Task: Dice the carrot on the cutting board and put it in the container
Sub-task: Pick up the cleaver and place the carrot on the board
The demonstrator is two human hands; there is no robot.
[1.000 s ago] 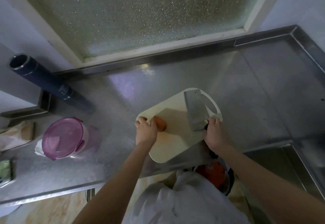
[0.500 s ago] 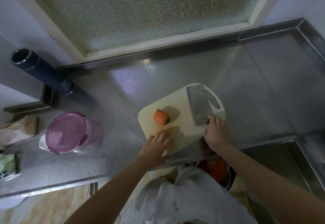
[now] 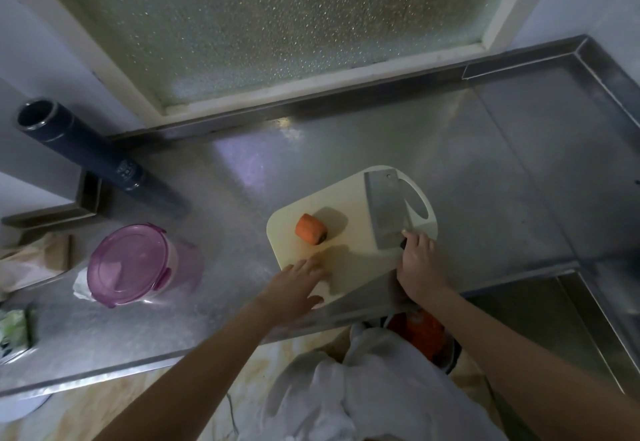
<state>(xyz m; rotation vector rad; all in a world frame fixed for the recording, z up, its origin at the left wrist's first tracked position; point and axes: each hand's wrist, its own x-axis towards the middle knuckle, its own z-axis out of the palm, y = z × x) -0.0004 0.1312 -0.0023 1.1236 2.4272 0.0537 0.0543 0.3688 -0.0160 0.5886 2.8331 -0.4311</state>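
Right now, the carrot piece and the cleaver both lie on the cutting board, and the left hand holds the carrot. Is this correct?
Not quite. The left hand does not hold the carrot: it rests with straight fingers on the near corner of the cutting board, apart from the carrot, as the head view shows. The carrot and the cleaver do both lie on the board.

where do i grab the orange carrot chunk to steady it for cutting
Pinch the short orange carrot chunk across its curved sides, coming from the left with the left hand. It lies on its side on the cream cutting board, so could roll; the steel cleaver lies to its right.
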